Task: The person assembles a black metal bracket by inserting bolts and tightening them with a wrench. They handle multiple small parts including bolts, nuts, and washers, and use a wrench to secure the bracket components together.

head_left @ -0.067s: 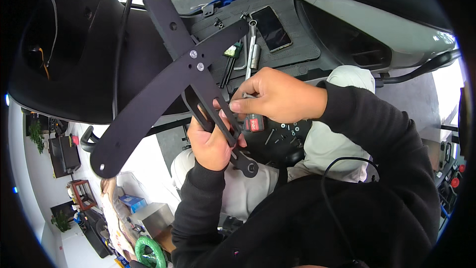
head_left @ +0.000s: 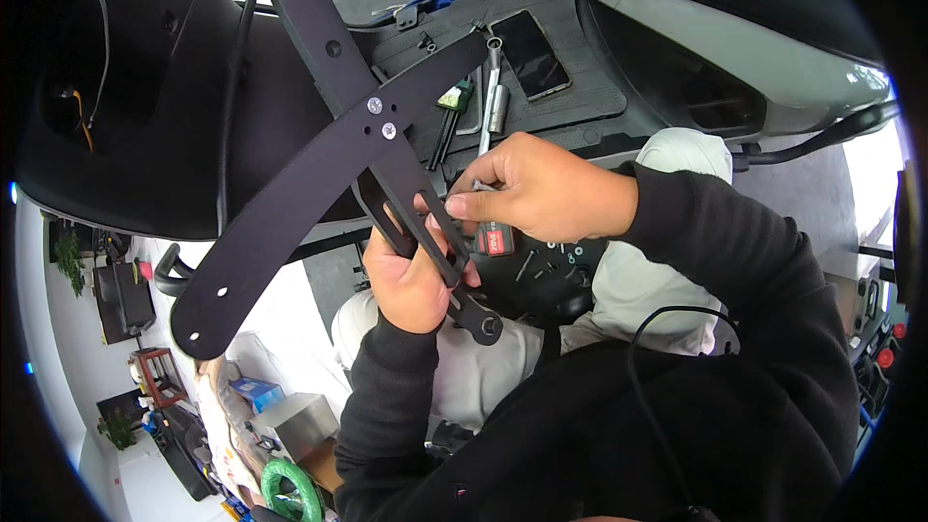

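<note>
- While a large black panel (head_left: 145,155) stands behind and left of the black crossed bracket, a ribbed dark mat (head_left: 590,101) lies beyond its right side.
- Bracket (head_left: 356,142): held up at a slant, long crossbar running low left to high right, slotted arm reaching down over a pale trouser leg (head_left: 498,362).
- Right hand (head_left: 556,188): just right of the bracket's slotted arm, thumb and finger drawn together; I cannot tell what, if anything, they pinch.
- Left hand (head_left: 411,285): wrapped around the slotted arm.
- Phone (head_left: 530,56): on the mat, right of the bracket's upper crossbar end.
- Silver wrench (head_left: 494,63): between bracket and phone.
- Green-held hex keys (head_left: 462,97): nearer the bracket than the wrench.
- Red-and-black block (head_left: 497,240): right of the slotted arm, partly hidden.
- Loose bolts and washers (head_left: 527,266): farther right of that arm.
- Two bright screw heads (head_left: 374,106): in the bracket's crossing.
</note>
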Demonstrator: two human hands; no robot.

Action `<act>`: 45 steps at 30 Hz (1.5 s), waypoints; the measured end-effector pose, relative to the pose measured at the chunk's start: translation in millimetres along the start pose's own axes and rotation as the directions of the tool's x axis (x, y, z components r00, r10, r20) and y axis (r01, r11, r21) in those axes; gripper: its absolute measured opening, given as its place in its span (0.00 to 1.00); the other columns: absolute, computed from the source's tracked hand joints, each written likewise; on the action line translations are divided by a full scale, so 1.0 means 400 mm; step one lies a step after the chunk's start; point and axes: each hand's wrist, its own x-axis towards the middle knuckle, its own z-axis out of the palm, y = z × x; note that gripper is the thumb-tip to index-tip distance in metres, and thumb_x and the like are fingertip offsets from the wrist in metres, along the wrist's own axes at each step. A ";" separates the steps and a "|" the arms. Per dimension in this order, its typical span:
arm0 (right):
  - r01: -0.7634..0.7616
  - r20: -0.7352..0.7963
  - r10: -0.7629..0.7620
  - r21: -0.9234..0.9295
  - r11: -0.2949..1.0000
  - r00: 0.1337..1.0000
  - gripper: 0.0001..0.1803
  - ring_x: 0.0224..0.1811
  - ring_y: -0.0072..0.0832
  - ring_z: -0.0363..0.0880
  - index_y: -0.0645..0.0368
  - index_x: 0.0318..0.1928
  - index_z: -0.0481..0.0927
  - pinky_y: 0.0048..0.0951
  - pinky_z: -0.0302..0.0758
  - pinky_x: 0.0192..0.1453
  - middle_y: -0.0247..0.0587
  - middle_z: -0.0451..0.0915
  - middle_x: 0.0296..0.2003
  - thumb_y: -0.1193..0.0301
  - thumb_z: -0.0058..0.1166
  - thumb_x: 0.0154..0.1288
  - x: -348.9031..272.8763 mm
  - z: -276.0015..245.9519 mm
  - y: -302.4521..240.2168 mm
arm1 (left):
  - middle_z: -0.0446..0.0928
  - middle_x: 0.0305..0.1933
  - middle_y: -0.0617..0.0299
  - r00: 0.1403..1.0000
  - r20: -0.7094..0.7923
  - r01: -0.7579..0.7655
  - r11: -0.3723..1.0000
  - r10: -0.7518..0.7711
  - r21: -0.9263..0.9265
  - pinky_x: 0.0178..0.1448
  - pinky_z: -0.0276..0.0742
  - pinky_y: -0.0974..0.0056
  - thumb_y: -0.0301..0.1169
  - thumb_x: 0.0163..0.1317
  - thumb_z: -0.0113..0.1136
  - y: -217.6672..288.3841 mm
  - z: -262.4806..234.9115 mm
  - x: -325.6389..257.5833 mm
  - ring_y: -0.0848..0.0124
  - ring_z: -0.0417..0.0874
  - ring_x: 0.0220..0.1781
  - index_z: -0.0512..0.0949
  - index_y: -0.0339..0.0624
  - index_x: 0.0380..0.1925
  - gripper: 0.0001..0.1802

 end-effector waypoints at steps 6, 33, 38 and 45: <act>-0.092 -0.067 0.113 0.262 0.961 0.991 0.20 0.17 0.16 0.68 0.69 0.45 0.88 0.25 0.66 0.21 0.32 0.76 0.20 0.61 0.58 0.81 0.005 0.037 -0.004 | 0.78 0.23 0.56 0.994 -0.105 -0.035 0.999 0.036 0.011 0.17 0.72 0.67 0.31 0.78 0.58 0.005 0.019 0.006 0.68 0.79 0.14 0.75 0.36 0.49 0.09; 0.488 -0.288 -0.586 -0.347 0.801 0.757 0.15 0.29 0.22 0.83 0.70 0.49 0.85 0.25 0.79 0.36 0.40 0.84 0.29 0.68 0.54 0.82 0.009 -0.024 -0.046 | 0.76 0.20 0.54 0.992 -0.104 0.060 0.986 -0.076 -0.154 0.18 0.72 0.67 0.30 0.76 0.58 0.025 -0.007 0.067 0.67 0.76 0.12 0.74 0.35 0.45 0.09; 0.535 -0.299 -0.607 -0.292 0.793 0.736 0.20 0.30 0.26 0.84 0.70 0.48 0.84 0.26 0.79 0.37 0.45 0.84 0.30 0.62 0.50 0.85 -0.003 -0.028 -0.048 | 0.76 0.18 0.52 0.993 -0.105 0.046 0.990 -0.060 -0.133 0.18 0.73 0.67 0.32 0.77 0.58 0.029 -0.009 0.069 0.69 0.73 0.11 0.73 0.36 0.43 0.10; 0.501 -0.059 -0.625 -0.539 0.676 0.779 0.14 0.35 0.32 0.88 0.64 0.53 0.86 0.30 0.83 0.38 0.45 0.87 0.36 0.66 0.63 0.76 -0.001 -0.024 -0.042 | 0.77 0.19 0.52 0.995 -0.088 0.037 0.982 -0.054 -0.183 0.18 0.72 0.69 0.31 0.78 0.55 0.024 -0.015 0.069 0.69 0.74 0.12 0.74 0.34 0.44 0.09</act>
